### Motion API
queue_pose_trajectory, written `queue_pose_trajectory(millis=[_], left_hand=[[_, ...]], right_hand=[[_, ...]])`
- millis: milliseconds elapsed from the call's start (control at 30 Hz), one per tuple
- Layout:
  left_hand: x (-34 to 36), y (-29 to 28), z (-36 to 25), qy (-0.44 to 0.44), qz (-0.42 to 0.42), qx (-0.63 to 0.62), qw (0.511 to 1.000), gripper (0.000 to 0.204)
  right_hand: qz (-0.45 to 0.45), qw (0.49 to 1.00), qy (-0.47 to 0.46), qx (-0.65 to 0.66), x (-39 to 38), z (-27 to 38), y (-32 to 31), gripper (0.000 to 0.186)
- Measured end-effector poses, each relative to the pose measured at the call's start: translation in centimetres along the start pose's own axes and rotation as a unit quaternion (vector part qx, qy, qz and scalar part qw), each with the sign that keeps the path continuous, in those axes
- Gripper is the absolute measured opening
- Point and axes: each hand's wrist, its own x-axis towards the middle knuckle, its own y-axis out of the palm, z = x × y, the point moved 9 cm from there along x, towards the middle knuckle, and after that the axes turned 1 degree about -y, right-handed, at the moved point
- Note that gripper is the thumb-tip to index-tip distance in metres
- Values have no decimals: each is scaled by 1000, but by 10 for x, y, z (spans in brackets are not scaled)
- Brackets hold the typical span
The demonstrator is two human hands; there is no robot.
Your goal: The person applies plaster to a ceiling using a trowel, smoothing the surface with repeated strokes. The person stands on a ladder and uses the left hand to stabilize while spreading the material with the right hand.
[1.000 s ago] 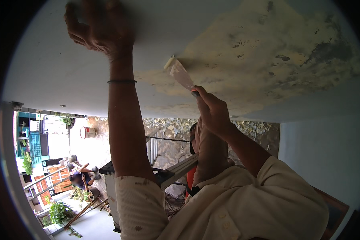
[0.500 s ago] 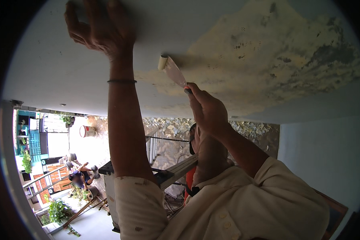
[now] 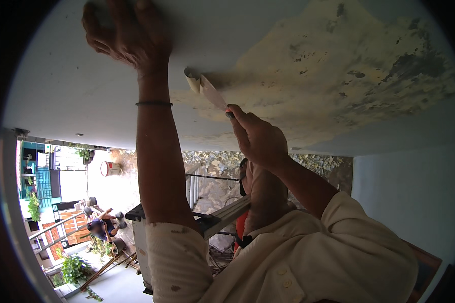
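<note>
Under a white ceiling (image 3: 76,96) with a broad patch (image 3: 338,70) already scraped bare, we press our left hand (image 3: 129,33) flat and spread against the paint while our right hand (image 3: 258,139) grips the scraper (image 3: 212,93), lifting a paint curl (image 3: 191,81) at the patch's left edge, much white paint remaining.

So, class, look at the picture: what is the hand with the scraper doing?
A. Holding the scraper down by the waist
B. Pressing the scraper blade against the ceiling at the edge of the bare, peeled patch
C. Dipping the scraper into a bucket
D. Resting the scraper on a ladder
B: the right hand grips the scraper with its blade up against the ceiling at the edge of the peeled patch, while the left hand lies flat on the ceiling.
</note>
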Motion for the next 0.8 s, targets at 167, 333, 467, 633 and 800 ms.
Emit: queue_pose_trajectory(millis=[167,333,467,633,800], left_hand=[[3,-3,-7,-53,33,-15,998,55],[4,1,3,-5,-1,-17,1000,55],[0,5,-1,-12,10,-7,1000,54],[4,-2,-1,20,-23,-21,999,54],[3,-2,-1,34,-39,-17,999,55]], right_hand=[[-39,996,-10,84,-24,-36,-19,30],[-57,995,-65,56,3,-10,-16,30],[-58,978,-196,-25,44,42,44,30],[41,983,-173,-40,12,34,65,32],[-47,984,-168,-28,-39,-33,14,25]])
